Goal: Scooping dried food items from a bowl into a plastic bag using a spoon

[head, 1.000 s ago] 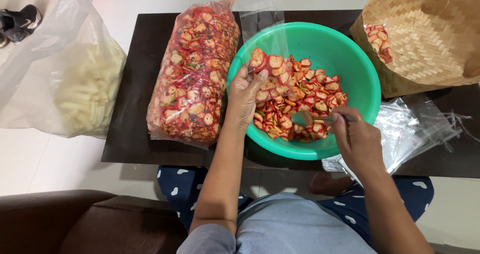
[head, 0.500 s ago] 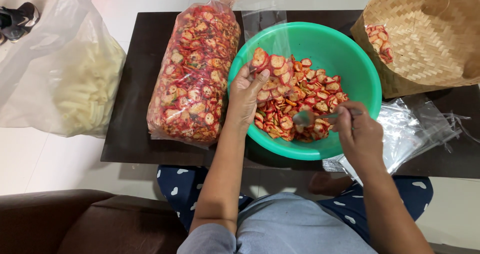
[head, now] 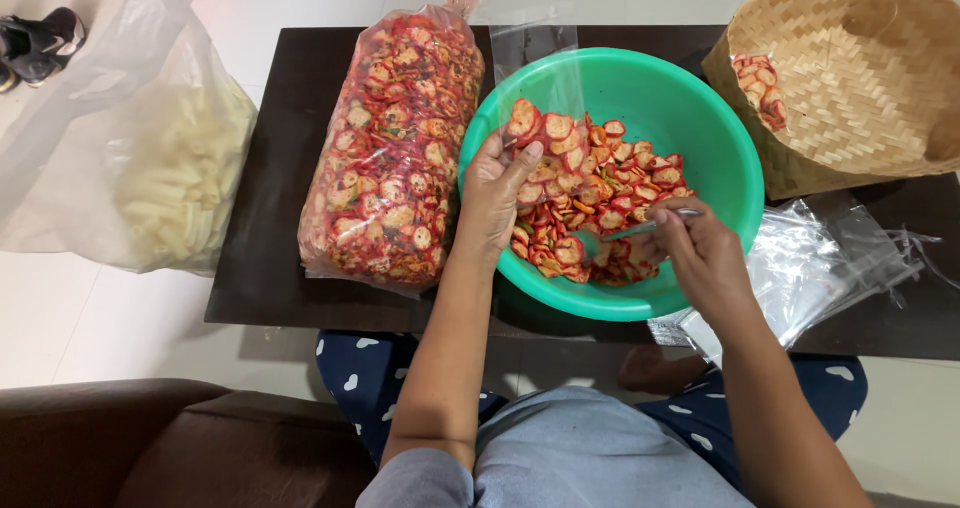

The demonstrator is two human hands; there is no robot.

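A green plastic bowl (head: 705, 103) on the dark table holds red-edged round chips (head: 610, 193). My left hand (head: 492, 196) is at the bowl's left rim. It grips a small clear plastic bag (head: 545, 138), held open over the bowl and partly filled with the same chips. My right hand (head: 703, 253) is over the bowl's near right side. It holds a metal spoon (head: 640, 230) whose tip points left into the chips.
A large clear sack of chips (head: 390, 148) lies left of the bowl. A woven basket (head: 860, 78) with a few chips stands at the back right. Empty clear bags (head: 830, 258) lie on the right. A white bag of pale sticks (head: 140, 178) sits on the floor to the left.
My right hand has shifted slightly up and left with the spoon. My left hand and the small bag have stayed at the bowl's rim.
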